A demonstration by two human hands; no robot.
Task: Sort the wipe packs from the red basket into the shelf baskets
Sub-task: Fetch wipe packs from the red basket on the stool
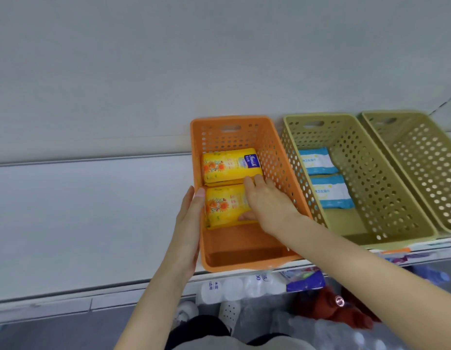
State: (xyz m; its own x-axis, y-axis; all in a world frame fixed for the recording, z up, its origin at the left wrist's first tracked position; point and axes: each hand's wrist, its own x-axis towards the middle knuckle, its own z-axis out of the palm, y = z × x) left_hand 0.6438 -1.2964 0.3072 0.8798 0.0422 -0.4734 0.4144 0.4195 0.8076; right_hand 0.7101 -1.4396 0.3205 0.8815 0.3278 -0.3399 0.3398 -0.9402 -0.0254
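Wipe pack (223,207) in right grip (268,203), orange basket (244,260).

Left hand (187,223): forearm rises from lower centre, fingers straight, flat against the outer left wall of the orange basket (244,266); thumb tip seemingly over the rim. Right hand (267,202): arm enters from lower right, palm down, fingers and thumb gripping the near yellow pack (222,205).

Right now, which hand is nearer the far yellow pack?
Right. The right hand grips the near yellow pack, fingertips at the edge of the far yellow pack; the left hand lies along the outer left wall of the orange basket.
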